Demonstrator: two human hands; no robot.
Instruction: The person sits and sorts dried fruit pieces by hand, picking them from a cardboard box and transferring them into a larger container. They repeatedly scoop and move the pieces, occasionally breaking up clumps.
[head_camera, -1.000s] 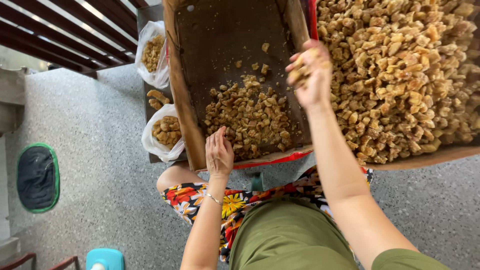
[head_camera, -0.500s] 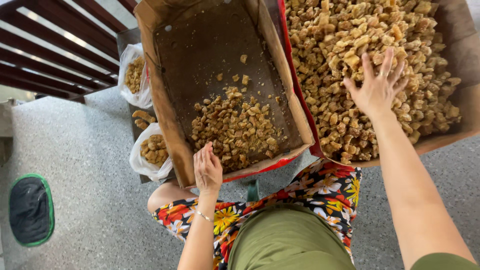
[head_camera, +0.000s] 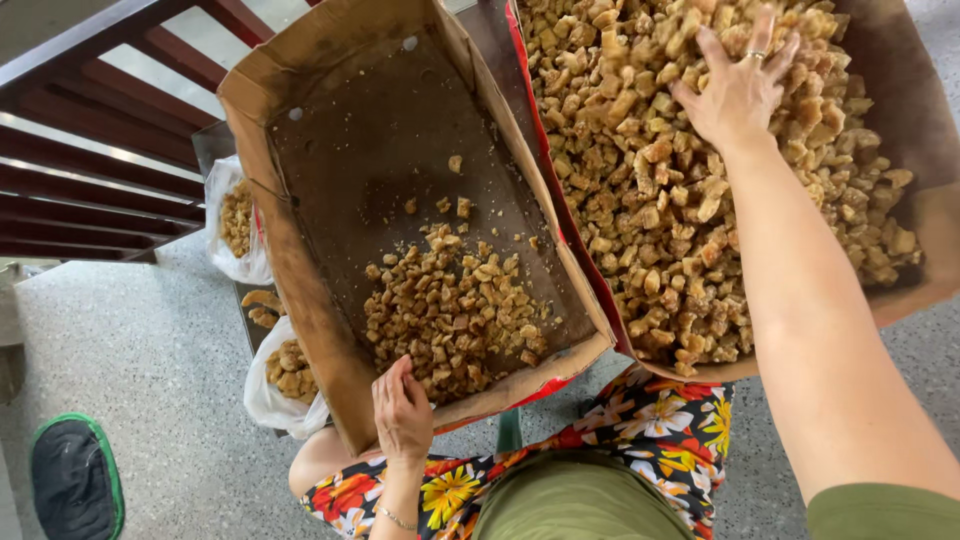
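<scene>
Cardboard, stained brown, forms two open boxes seen from above. Left box (head_camera: 330, 170) runs lengthwise away from the person, tilted slightly leftward at its far end; its floor is mostly bare, with golden-brown chunks (head_camera: 450, 310) heaped at the near end and a few strays farther up. Right box (head_camera: 900, 110), just beside it and touching along a red-edged wall, is filled nearly rim to rim with the same pieces (head_camera: 640, 190).

Right hand (head_camera: 738, 90) lies palm down on the full heap at the far end, fingers spread wide, a ring on one of them; whether any chunks are gripped beneath the palm cannot be told. Left hand (head_camera: 402, 412) rests on the near rim of the left box, fingers loosely curled over the cardboard edge.

Two white plastic bags (head_camera: 265, 385) holding similar pieces sit left of that box. Beneath everything lies a speckled grey floor (head_camera: 130, 350), with dark red slats (head_camera: 80, 150) at upper left and a green-rimmed black mat (head_camera: 75, 480) at lower left. A floral garment (head_camera: 650, 430) and a green one (head_camera: 570, 505) cover the lap.
</scene>
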